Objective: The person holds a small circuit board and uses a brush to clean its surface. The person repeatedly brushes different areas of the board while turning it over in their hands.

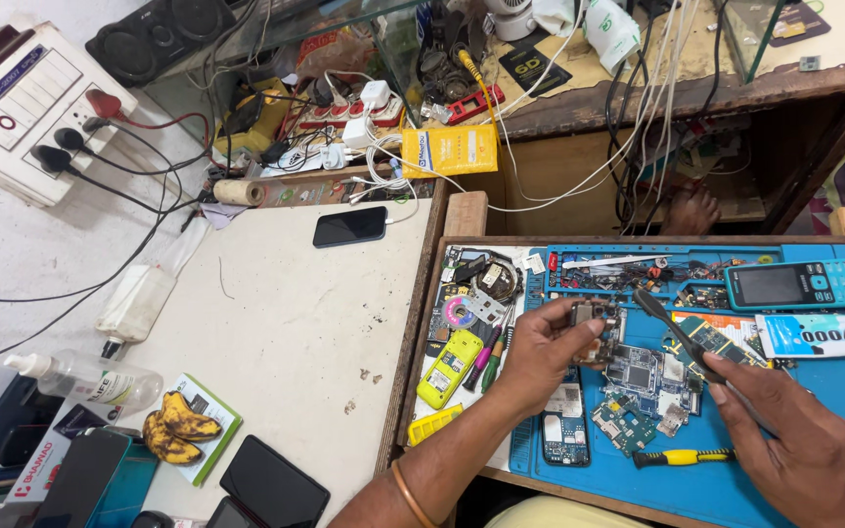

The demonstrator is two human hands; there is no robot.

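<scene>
- The right hand (802, 440) is closed around a slim black-handled tool (675, 332), near the front edge of the blue rubber work mat (833, 391).
- The left hand (540, 354) pinches a small brown circuit part (594, 321) by its edges above the mat's left side.
- The part looks light, stiff and fragile, best held by its rim.
- A teal keypad phone (799, 284) lies by the far edge.

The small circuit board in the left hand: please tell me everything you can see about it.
The small brownish circuit board looks like a phone part, roughly rectangular, with dark components and metal shields on its face; finer detail is too small to tell. The left hand pinches it by its left edge between thumb and fingers and holds it above the blue work mat. The dark tip of the black-handled tool, held in the right hand, is close to its right side; whether they touch, I cannot tell.
</scene>
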